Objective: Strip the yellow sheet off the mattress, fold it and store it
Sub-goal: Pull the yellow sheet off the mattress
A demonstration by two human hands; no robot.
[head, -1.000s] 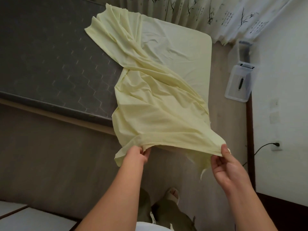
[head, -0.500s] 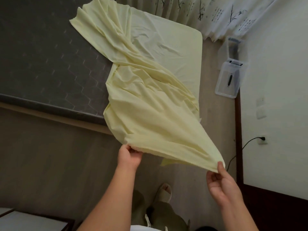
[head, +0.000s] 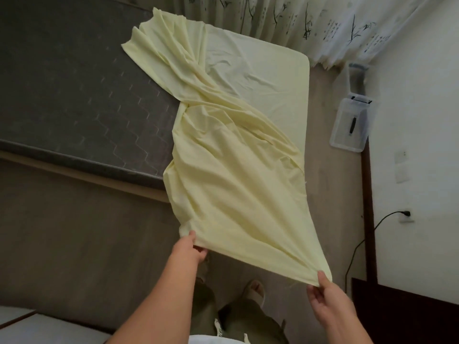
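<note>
The yellow sheet (head: 233, 180) hangs stretched from the dark grey mattress (head: 74, 90) down towards me, twisted in the middle. Its far part still covers the mattress's right end. My left hand (head: 190, 249) grips the sheet's near left corner. My right hand (head: 323, 291) pinches the near right corner, thumb on top. The near edge is pulled taut between both hands, above the floor.
A clear plastic box (head: 351, 125) with a dark object inside stands on the floor by the right wall. Patterned curtains (head: 323, 26) hang behind the bed. A black cable (head: 360, 247) runs to a wall socket. Dark furniture (head: 402, 316) is at lower right. My feet (head: 253, 291) are below.
Both hands have pulled the near edge of the sheet lower and closer to me, and farther apart. The edge is now tauter and more of the sheet hangs off the mattress.
</note>
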